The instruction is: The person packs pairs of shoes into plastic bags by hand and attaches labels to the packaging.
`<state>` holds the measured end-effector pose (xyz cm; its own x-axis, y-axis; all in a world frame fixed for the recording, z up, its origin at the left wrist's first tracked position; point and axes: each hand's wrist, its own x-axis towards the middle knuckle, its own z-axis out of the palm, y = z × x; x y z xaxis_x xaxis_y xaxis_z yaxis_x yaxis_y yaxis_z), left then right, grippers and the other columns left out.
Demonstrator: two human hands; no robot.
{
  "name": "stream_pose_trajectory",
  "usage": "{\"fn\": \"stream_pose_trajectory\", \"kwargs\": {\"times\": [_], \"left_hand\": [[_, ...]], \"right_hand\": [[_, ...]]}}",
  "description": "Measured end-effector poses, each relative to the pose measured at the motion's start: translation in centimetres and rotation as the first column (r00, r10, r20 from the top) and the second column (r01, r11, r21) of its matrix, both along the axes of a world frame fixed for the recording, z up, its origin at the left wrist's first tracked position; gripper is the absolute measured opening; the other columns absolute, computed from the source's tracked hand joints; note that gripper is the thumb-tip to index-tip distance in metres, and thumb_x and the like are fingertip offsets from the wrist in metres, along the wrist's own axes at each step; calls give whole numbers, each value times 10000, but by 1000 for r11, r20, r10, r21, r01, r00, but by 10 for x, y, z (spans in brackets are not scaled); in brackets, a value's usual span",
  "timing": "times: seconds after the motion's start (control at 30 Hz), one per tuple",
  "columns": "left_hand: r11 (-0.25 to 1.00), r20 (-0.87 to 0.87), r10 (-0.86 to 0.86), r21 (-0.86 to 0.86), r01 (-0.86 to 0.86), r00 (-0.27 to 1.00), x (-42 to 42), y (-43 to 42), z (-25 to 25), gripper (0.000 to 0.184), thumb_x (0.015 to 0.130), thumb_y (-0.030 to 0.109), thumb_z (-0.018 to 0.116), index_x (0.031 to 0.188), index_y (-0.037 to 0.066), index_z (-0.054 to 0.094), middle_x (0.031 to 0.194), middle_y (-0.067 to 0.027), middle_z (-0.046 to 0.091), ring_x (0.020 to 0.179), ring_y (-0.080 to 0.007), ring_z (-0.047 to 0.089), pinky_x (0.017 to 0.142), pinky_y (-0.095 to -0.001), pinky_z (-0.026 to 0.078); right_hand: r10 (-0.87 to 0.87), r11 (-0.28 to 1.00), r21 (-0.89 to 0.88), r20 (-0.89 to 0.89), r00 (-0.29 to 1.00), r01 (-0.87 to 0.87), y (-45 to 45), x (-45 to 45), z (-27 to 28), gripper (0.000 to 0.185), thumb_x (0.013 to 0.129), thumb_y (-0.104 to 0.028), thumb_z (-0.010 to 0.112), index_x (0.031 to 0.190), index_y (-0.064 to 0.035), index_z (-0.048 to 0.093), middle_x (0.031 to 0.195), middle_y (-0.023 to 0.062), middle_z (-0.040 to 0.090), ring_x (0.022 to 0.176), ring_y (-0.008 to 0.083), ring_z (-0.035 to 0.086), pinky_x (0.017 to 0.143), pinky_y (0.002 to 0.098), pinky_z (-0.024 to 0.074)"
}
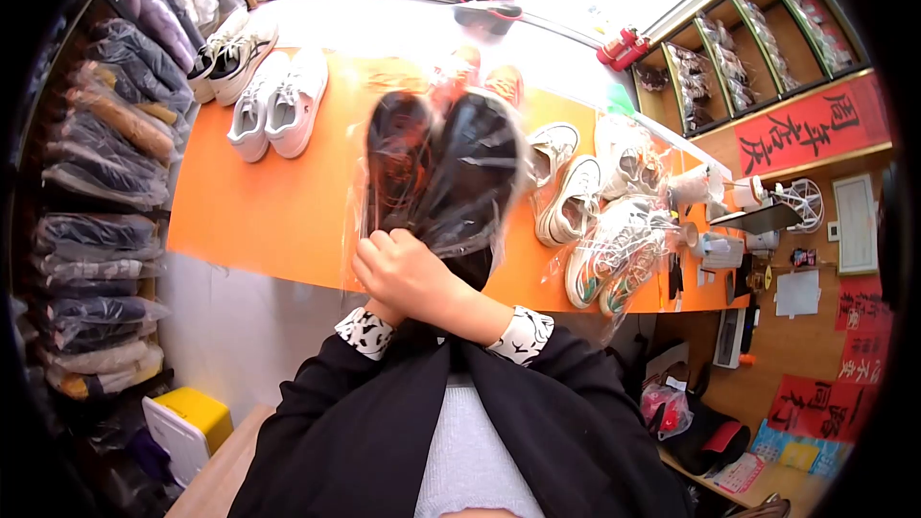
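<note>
A pair of dark shoes in a clear plastic bag is held up over the orange tabletop. My right hand crosses in front of my left, its fingers closed on the lower left part of the bag. Only a bit of my left hand shows by its cuff; the fingers are hidden behind the right hand. Beyond the bag stand orange shoes, blurred. To the right are white sneakers and bagged sneakers.
White sneakers and black-and-white sneakers stand at the back left. Shelves of bagged items line the left side. A yellow-lidded box sits low left. Paper cups and cubbyholes are on the right.
</note>
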<state>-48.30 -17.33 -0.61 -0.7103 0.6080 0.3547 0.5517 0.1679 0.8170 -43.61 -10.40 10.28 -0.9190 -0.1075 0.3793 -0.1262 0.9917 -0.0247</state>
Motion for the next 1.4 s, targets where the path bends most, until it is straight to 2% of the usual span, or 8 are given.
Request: {"fn": "stream_pose_trajectory", "kwargs": {"times": [0.1,0.2,0.37,0.67,0.83,0.93,1.1,1.4], "left_hand": [[947,780,-199,308,-87,593,-28,8,-8,87,803,19,581,876,15,628,806,-82,676,709,-217,649,613,-346,481],[961,461,-241,234,145,854,-50,3,54,170,768,-83,553,896,-25,649,811,-30,637,758,-137,581,715,-289,467],[969,454,-230,185,162,861,-57,-6,59,181,773,-73,539,900,-35,663,798,-54,631,747,-154,580,724,-280,456],[935,591,-314,329,134,743,-51,5,55,197,760,-94,511,896,-38,642,840,-69,659,757,-161,591,731,-263,459],[957,362,-277,193,219,890,-67,4,49,201,772,-87,510,936,-38,616,815,-47,648,758,-161,597,740,-264,468],[907,596,-322,418,59,736,-72,3,24,329,801,-76,480,1111,-34,579,974,-79,635,861,-163,597,788,-274,480],[995,701,5,70,-76,713,-89,-19,-49,318,944,42,414,1237,-48,498,1118,-105,600,977,-193,605,863,-302,508],[981,629,-144,193,26,764,-83,-8,0,308,919,29,436,1208,-46,513,1090,-104,611,954,-191,610,845,-302,508]], "right_hand": [[128,975,-156,-191,973,-159,-4,25,18,165,681,-168,651,796,-70,585,755,28,478,715,175,505,645,310,406],[-104,972,-234,-484,869,-15,6,54,30,261,676,-80,717,914,-52,612,837,44,554,790,202,565,700,344,445],[-525,812,-464,-321,788,352,39,56,44,355,718,-88,714,1031,-3,570,836,123,596,702,301,585,697,415,484],[-373,880,-431,-362,854,201,42,66,19,224,682,30,612,905,17,596,786,116,564,652,287,565,572,366,473],[-136,950,-312,-389,911,9,39,82,16,260,577,-62,594,827,9,601,745,83,535,623,234,528,542,350,448],[-145,951,-308,-418,897,11,37,92,16,263,571,-57,586,823,15,600,751,91,540,613,229,524,530,347,442],[-260,862,-507,-410,874,18,28,94,-1,313,719,26,694,1003,3,564,875,120,575,697,288,581,605,373,496],[-519,706,-673,-279,808,221,28,71,-10,670,674,-92,746,1276,-6,463,1188,202,496,1039,369,529,842,399,485]]}}
